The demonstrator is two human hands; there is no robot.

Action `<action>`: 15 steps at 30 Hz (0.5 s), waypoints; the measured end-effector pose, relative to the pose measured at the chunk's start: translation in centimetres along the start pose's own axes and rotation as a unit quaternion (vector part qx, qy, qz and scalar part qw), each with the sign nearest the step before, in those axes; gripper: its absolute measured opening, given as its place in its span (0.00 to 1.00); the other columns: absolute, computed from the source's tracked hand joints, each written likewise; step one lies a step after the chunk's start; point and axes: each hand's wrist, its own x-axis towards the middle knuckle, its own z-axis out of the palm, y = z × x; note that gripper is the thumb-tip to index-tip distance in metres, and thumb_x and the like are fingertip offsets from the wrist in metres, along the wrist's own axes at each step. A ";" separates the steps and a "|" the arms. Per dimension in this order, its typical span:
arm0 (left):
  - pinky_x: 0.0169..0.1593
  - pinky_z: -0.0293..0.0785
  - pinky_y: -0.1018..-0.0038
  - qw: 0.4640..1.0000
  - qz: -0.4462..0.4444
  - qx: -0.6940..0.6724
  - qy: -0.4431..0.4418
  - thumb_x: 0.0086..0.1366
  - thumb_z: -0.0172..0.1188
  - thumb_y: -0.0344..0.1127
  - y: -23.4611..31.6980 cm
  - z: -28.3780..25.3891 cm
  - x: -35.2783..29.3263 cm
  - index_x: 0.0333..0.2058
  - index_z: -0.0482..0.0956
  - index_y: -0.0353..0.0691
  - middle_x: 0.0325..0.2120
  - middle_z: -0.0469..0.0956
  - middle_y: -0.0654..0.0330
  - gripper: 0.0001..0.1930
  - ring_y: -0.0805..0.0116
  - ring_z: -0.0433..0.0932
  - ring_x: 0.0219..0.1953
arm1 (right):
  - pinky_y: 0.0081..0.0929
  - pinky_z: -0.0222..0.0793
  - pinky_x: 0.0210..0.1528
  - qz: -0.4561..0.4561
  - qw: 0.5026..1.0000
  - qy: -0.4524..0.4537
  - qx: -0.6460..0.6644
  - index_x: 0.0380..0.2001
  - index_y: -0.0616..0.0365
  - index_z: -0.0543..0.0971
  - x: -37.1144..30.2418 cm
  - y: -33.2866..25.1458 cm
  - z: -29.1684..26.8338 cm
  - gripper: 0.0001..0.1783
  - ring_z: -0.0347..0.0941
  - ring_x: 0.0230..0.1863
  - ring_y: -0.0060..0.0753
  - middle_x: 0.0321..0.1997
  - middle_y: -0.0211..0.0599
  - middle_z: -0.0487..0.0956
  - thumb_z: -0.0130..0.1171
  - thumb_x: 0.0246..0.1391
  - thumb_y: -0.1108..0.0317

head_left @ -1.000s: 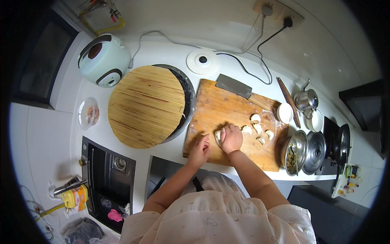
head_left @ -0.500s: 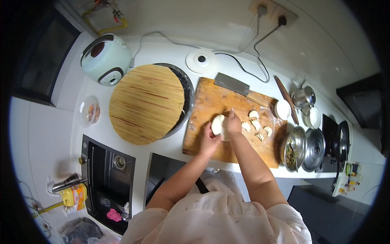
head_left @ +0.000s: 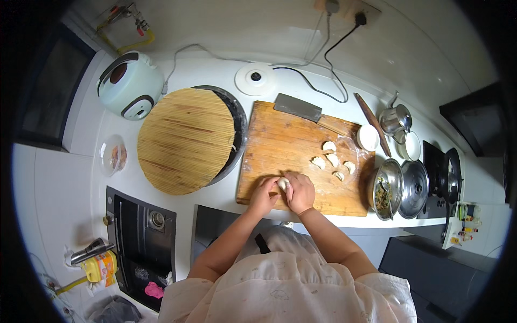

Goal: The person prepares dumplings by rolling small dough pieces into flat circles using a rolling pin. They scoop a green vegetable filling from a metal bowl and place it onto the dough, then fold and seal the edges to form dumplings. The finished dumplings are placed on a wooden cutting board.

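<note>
Near the front edge of a floured wooden cutting board [head_left: 283,137], my left hand [head_left: 264,196] and my right hand [head_left: 300,191] meet around a small pale dumpling [head_left: 283,183]. The fingers of both hands are closed on it, so only part of it shows between them. To the right of my hands, several folded dumplings [head_left: 332,159] lie on the board beside a round, clear plastic lid or sheet whose kind I cannot make out. A cleaver [head_left: 297,106] with a wooden handle rests along the board's far edge.
Left of the board, a round reed mat [head_left: 186,141] covers most of a dark pan. Metal bowl of filling [head_left: 386,194] with a spoon, pot lid [head_left: 416,192], white bowl [head_left: 368,138] and rolling pin [head_left: 371,124] stand right. A rice cooker [head_left: 132,89] and sink [head_left: 140,231] are left.
Both hands have come nearer to me and closed together. The broad white dough piece they held apart now shows as a small, gathered dumpling between the fingers. The view has shifted slightly.
</note>
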 end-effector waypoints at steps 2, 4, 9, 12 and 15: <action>0.46 0.73 0.73 0.999 -0.035 -0.030 0.018 0.52 0.58 0.21 -0.9 -0.9 -1.2 0.51 0.68 0.37 0.42 0.72 0.54 0.25 0.65 0.74 0.44 | 0.39 0.65 0.42 -0.008 0.997 -0.024 -0.072 0.34 0.55 0.78 0.9 0.6 1.0 0.12 0.68 0.38 0.46 0.35 0.40 0.74 0.53 0.45 0.65; 0.45 0.73 0.73 0.996 -0.061 -0.058 0.032 0.53 0.58 0.22 -1.8 -1.1 -1.8 0.50 0.69 0.37 0.42 0.71 0.54 0.23 0.66 0.74 0.43 | 0.39 0.64 0.41 0.002 0.996 0.025 -0.090 0.29 0.55 0.77 2.5 1.2 2.1 0.09 0.67 0.37 0.45 0.33 0.40 0.73 0.52 0.44 0.65; 0.44 0.72 0.76 0.987 -0.108 -0.116 0.031 0.56 0.58 0.26 -1.8 -1.2 -1.5 0.51 0.68 0.35 0.37 0.75 0.56 0.22 0.70 0.76 0.38 | 0.37 0.65 0.40 0.058 0.984 0.020 -0.166 0.26 0.58 0.77 6.5 1.9 3.5 0.09 0.68 0.37 0.46 0.33 0.41 0.74 0.50 0.48 0.65; 0.45 0.71 0.77 0.980 -0.131 -0.151 0.011 0.59 0.58 0.28 -1.5 0.3 -0.5 0.55 0.62 0.32 0.37 0.75 0.58 0.26 0.73 0.74 0.39 | 0.39 0.66 0.39 0.101 0.979 0.047 -0.169 0.25 0.58 0.77 8.5 2.6 4.3 0.13 0.70 0.36 0.46 0.32 0.42 0.76 0.47 0.52 0.63; 0.48 0.69 0.77 0.943 -0.195 -0.265 0.043 0.59 0.57 0.28 -0.7 2.1 1.5 0.58 0.57 0.32 0.41 0.73 0.58 0.29 0.73 0.72 0.42 | 0.40 0.67 0.37 0.170 0.968 0.039 -0.179 0.26 0.58 0.78 9.4 3.1 4.8 0.17 0.72 0.34 0.46 0.30 0.42 0.77 0.43 0.56 0.60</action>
